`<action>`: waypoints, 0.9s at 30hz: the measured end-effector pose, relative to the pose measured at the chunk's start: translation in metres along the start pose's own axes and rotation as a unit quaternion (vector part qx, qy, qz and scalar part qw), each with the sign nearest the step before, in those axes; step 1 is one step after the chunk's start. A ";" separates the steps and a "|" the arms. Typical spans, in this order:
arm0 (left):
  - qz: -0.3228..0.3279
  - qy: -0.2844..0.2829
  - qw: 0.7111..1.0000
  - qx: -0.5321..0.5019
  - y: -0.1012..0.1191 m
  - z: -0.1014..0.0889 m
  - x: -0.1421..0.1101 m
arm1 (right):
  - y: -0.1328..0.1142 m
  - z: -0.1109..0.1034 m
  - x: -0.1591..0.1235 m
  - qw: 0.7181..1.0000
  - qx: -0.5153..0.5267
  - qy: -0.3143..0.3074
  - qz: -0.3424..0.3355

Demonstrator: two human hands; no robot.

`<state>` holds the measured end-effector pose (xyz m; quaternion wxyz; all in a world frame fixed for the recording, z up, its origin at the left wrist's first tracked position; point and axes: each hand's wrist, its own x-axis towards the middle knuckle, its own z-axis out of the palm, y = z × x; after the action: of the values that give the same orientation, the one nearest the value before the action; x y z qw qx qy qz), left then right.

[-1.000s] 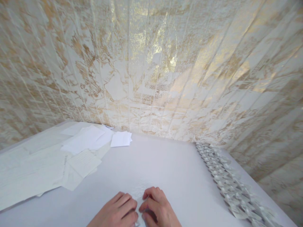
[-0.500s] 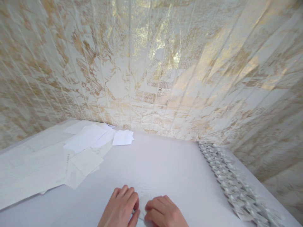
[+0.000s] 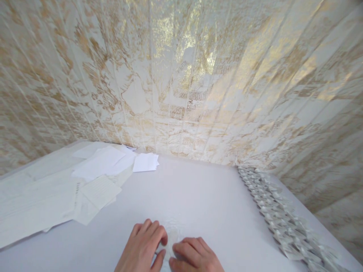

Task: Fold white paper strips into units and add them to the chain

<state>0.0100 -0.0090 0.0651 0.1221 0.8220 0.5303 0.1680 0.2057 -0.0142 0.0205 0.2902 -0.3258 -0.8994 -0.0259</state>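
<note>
At the bottom middle of the head view both my hands rest on the white table (image 3: 198,196). My left hand (image 3: 143,247) lies with fingers together, bent over a small white piece of paper (image 3: 171,238) that shows between the hands. My right hand (image 3: 195,257) has its fingers curled and pressed down on the same paper. Most of the paper is hidden under the fingers, and its shape is unclear.
Loose white paper sheets (image 3: 56,196) cover the table's left side, with a small square stack (image 3: 145,162) near the back. A long row of several folded paper pieces (image 3: 280,215) runs along the right edge. A white-and-gold patterned wall (image 3: 184,75) stands close behind.
Both hands shifted slightly on the small paper: the left moved forward and right, the right fingers drew back and lower. The camera tilted a little upward.
</note>
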 end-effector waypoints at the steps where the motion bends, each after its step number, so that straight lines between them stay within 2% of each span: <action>1: 0.002 0.000 1.000 -0.004 0.000 0.001 0.000 | 0.000 0.000 0.001 1.000 0.000 0.007 -0.001; 4: 0.002 0.003 1.000 -0.020 -0.001 0.003 -0.001 | 0.001 0.001 0.001 1.000 -0.001 0.025 -0.002; 9: -0.001 0.008 0.999 -0.032 -0.003 0.005 -0.002 | 0.003 0.000 -0.001 1.000 -0.003 -0.003 0.000; 15: -0.019 0.025 0.999 -0.036 -0.001 0.004 -0.003 | 0.002 -0.001 -0.001 1.000 0.004 -0.006 -0.002; 17: -0.021 0.024 0.999 -0.037 0.000 0.003 -0.002 | 0.000 0.008 -0.003 1.000 -0.008 0.020 -0.001; 19: -0.012 0.021 0.999 -0.038 -0.001 0.004 -0.002 | -0.001 0.019 -0.003 0.996 -0.022 0.085 0.007; 21: -0.003 0.019 0.999 -0.035 -0.002 0.005 -0.001 | -0.003 0.028 -0.003 0.993 -0.038 0.115 0.013; 27: 0.007 0.011 0.998 -0.065 -0.011 0.010 -0.004 | -0.004 0.026 -0.004 0.993 -0.057 0.104 0.023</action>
<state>0.0034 -0.0080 0.0511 0.1686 0.8141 0.5137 0.2119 0.1924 -0.0135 -0.0027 0.3635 -0.3577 -0.8538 -0.1042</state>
